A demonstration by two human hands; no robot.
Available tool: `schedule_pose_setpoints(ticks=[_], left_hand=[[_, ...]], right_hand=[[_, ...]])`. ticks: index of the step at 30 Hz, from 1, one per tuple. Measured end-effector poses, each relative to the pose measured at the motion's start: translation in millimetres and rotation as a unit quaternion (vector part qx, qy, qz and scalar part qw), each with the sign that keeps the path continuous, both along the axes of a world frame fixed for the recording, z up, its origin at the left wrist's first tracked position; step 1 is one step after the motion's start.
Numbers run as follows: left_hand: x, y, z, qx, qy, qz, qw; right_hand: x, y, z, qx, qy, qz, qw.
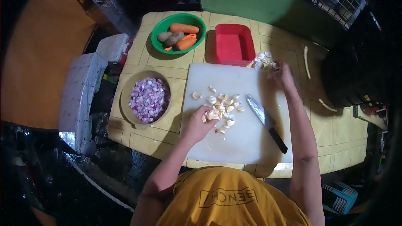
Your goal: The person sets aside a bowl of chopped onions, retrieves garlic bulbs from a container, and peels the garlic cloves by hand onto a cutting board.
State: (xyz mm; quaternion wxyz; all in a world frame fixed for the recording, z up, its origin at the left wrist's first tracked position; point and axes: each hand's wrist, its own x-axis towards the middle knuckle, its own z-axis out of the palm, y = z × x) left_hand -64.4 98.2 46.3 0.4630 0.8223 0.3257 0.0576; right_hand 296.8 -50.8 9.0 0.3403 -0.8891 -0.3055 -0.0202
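My left hand (200, 124) is closed around part of a garlic bulb (212, 114) over the left half of the white cutting board (209, 148). Loose garlic cloves (229, 109) lie scattered beside its fingertips. Past the board's far right corner, my right hand (284, 77) has its fingers bent and drawn together at a small heap of garlic skins (261, 60); pale skin shows at the fingertips. Between my arms a knife (266, 121) rests on the board, black handle toward me.
Left of the board stands a bowl (124, 100) of chopped red onion. Behind are a green basin (155, 44) with carrots and brown root vegetables, and a red container (235, 44). A large black container (351, 71) stands at the right, beyond the yellow tablecloth (335, 142).
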Motion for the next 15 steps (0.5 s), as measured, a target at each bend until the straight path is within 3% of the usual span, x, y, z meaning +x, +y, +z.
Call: schedule_pose_setpoints(ticks=[1, 3, 7, 9, 11, 12, 14, 15], left_hand=[[-2, 0, -3, 0.021, -0.023, -0.003, 1.0], [-5, -1, -5, 0.043, -0.044, -0.01, 0.998], [-3, -5, -1, -0.001, -0.074, -0.002, 0.997], [-1, -7, 3, -0.027, -0.067, -0.004, 0.997], [2, -9, 7, 0.012, -0.006, 0.034, 0.999], [1, -6, 4, 0.011, -0.008, 0.028, 1.0], [-7, -3, -11, 0.24, -0.036, -0.054, 0.969], [-10, -8, -9, 0.234, -0.032, -0.053, 0.97]], right_hand=[[-12, 1, 11, 0.001, 0.006, 0.002, 1.0], [-35, -4, 38, 0.01, -0.119, -0.017, 0.993], [-84, -5, 33, 0.083, -0.133, -0.005, 0.988], [-106, -6, 26, 0.123, -0.104, 0.021, 0.987], [-161, -10, 43, 0.135, 0.065, 0.09, 0.985], [-183, -13, 52, 0.067, 0.072, 0.155, 0.983], [-219, -19, 62, -0.006, 0.086, 0.219, 0.972], [-234, -22, 63, -0.02, 0.069, 0.263, 0.962]])
